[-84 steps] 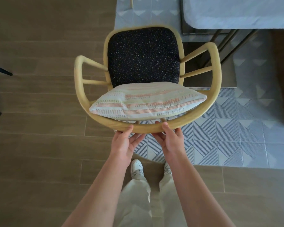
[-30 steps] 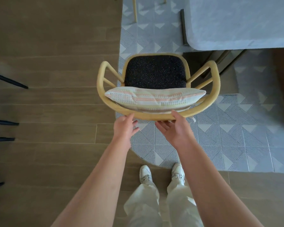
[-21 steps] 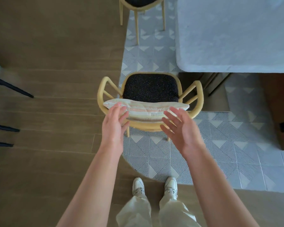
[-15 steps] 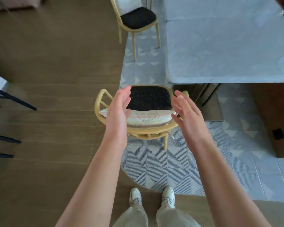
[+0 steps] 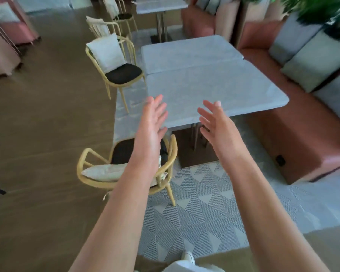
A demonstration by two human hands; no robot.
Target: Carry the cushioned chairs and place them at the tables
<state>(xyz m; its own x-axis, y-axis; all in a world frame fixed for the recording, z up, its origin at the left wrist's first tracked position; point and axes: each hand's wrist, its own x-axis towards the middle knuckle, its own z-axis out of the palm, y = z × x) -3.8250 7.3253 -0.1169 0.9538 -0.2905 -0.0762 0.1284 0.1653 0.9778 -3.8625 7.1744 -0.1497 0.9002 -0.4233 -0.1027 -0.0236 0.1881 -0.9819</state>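
A yellow wooden armchair (image 5: 86, 160) with a black speckled seat and a striped cushion (image 5: 103, 171) stands on the floor at the near corner of the grey table (image 5: 214, 85). My left hand (image 5: 151, 126) is raised above the chair with straight fingers and holds nothing. My right hand (image 5: 218, 126) is lifted beside it, fingers spread, also empty. My left forearm hides part of the chair's seat and right arm. A second yellow chair (image 5: 118, 71) with a white cushion stands further along the table's left side.
A pink bench (image 5: 294, 130) with grey and green cushions runs along the table's right side. More yellow chairs (image 5: 110, 18) and another table (image 5: 161, 4) stand at the back. A patterned grey rug (image 5: 204, 209) lies under the furniture, brown wooden floor to the left.
Both hands have let go of the chair's backrest and risen with fingers spread. The chair now stands on the floor at the table. The view has tilted up to show the room.
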